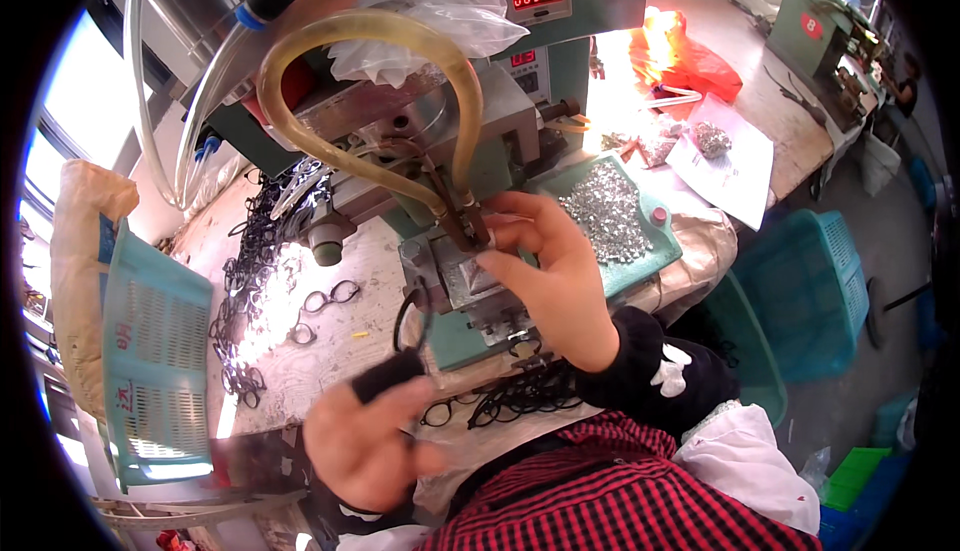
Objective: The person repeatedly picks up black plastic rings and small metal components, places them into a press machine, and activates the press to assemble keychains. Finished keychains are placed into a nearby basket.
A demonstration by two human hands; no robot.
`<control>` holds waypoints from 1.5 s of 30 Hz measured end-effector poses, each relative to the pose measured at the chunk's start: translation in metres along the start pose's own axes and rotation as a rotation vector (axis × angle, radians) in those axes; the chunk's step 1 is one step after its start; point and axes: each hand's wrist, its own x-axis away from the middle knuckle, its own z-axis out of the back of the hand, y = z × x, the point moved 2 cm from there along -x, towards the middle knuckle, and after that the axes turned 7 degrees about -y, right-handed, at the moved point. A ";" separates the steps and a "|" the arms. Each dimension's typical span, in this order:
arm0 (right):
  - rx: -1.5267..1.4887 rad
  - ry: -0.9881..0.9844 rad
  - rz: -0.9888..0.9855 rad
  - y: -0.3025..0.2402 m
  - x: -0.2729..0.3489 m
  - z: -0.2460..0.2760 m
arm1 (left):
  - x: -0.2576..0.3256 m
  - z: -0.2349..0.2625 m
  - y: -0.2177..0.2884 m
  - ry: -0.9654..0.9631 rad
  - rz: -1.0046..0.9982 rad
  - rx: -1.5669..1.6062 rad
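At the green bench machine [440,351], my right hand [560,281] has its thumb and fingertips pinched together beside the metal tool head [462,226]. What sits between those fingertips is too small to make out. Smeared by motion, my left hand [365,441] is low in front of the machine, with a black cover [388,376] on one finger. Just above that finger stands a dark eyeglass frame [427,316], blurred, close to the machine's left side; whether the hand grips it I cannot tell. Small shiny metal parts [605,216] fill a green tray [655,251] right of my right hand.
Black eyeglass frames [240,291] heap along the bench's left, with more frames [525,391] at the front edge near my lap. A yellowish hose [370,26] loops over the tool head. Turquoise baskets stand left [160,351] and right [800,296]. A red bag [690,66] lies behind.
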 end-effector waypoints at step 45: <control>0.781 0.396 0.011 0.019 0.054 0.133 | 0.259 -0.020 -0.211 -0.340 1.557 -0.044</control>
